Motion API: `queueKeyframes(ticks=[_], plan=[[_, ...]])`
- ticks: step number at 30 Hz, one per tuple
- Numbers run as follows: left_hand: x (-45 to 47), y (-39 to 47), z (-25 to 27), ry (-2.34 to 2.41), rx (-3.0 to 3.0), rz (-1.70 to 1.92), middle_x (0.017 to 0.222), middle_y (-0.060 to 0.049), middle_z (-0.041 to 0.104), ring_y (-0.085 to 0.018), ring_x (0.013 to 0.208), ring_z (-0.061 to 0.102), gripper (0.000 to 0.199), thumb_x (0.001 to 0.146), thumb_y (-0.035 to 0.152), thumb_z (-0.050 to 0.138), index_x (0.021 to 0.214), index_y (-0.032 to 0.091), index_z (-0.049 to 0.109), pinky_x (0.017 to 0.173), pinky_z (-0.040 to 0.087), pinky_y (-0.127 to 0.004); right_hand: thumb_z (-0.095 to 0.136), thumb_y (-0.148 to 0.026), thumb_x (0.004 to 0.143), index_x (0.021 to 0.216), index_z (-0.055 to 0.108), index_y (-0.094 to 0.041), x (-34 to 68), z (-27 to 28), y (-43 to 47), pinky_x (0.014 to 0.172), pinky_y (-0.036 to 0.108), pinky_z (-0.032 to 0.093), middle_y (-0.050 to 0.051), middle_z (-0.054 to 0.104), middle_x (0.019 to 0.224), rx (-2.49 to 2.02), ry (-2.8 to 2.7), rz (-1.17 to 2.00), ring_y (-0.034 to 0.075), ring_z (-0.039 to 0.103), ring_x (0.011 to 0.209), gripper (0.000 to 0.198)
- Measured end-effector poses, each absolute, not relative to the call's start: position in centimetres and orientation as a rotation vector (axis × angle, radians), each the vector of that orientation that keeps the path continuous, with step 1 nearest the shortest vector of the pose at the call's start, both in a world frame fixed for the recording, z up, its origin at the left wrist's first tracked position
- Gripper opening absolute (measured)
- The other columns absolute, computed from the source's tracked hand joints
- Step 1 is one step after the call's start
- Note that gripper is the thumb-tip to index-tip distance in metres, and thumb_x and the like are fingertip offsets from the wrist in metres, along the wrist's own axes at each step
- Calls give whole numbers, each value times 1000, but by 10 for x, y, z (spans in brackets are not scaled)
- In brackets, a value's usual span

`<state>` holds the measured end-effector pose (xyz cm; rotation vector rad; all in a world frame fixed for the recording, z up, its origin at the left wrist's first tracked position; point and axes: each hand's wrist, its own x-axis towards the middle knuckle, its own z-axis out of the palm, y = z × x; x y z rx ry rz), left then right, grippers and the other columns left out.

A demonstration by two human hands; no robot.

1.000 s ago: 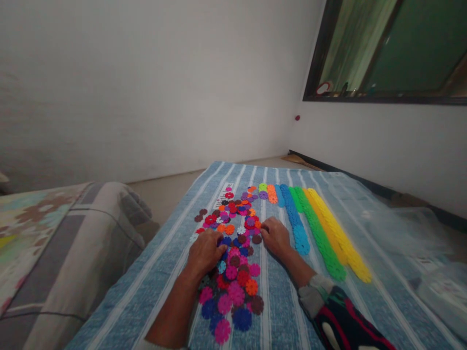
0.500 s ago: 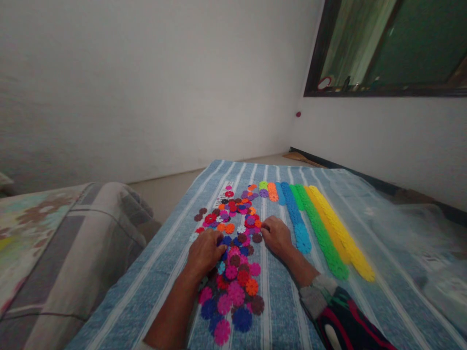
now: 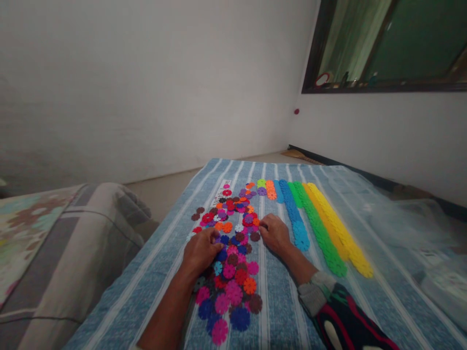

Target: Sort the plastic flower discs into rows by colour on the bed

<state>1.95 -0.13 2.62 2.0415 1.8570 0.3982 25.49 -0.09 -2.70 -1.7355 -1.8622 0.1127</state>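
At the near end of a blue cloth (image 3: 284,316) with pale woven stripes, thin, notch-edged discs (image 3: 233,292) lie overlapping in a loose heap: pink, dark blue, brown, red and orange, flat and flower-like in outline. To the near right, a dark patterned sleeve (image 3: 348,323) ends in a soft grey cuff (image 3: 315,291) at the wrist.

Farther up, the left hand (image 3: 200,249) rests at the left edge of the heap, its thumb and forefinger bent with a small gap at a purple disc; whether they grip it I cannot tell. Across from it, the right hand (image 3: 274,233) is curled, fingertips drawn together beside red and orange discs on the heap's right edge; whether anything is pinched there is hidden.

Right of this hand, similar discs lie overlapped in long scalloped rows: a blue row (image 3: 289,201), a green row (image 3: 321,228) and a yellow row (image 3: 341,231). At the far right, filmy clear plastic (image 3: 408,221) lies crumpled. Left of the heap's far part, scattered brown discs (image 3: 198,213) lie on the cloth. Beyond stands a smooth, matte pale wall (image 3: 164,87), with a dark-framed window (image 3: 383,46) at right.
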Motion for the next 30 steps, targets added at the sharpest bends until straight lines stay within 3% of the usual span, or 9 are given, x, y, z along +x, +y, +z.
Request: queueKeyframes(ticks=[5,11,24,30], plan=[[9,3,16,1683,1820,710,54,6,57,-14,53,54,16,62,29,66,75,20,64,55,38,-25,58,-15,83,78,69,-19,255,-28,-2,72,27,34,4,64,88,-1732,-1867,108,17,54,85,13],[-1,4,9,1642,1655,1020,49,3,55,-12,47,49,20,60,36,65,67,17,66,48,35,-25,57,-15,83,78,69,-20,259,-32,-2,73,27,35,4,65,87,-1704,-1850,123,17,54,85,13],[-2,6,4,1692,1677,1113,71,-2,70,-18,67,63,28,67,36,60,81,16,74,61,46,-26,51,-20,88,84,70,-20,242,-31,-13,76,26,43,5,67,82,-1342,-1834,117,17,61,80,19],[7,3,1,1618,1610,1160,65,0,68,-16,60,60,36,66,37,64,92,14,74,57,45,-26,53,-26,89,85,72,-20,228,-22,-24,71,25,45,4,71,80,-1215,-1845,300,16,64,74,20]])
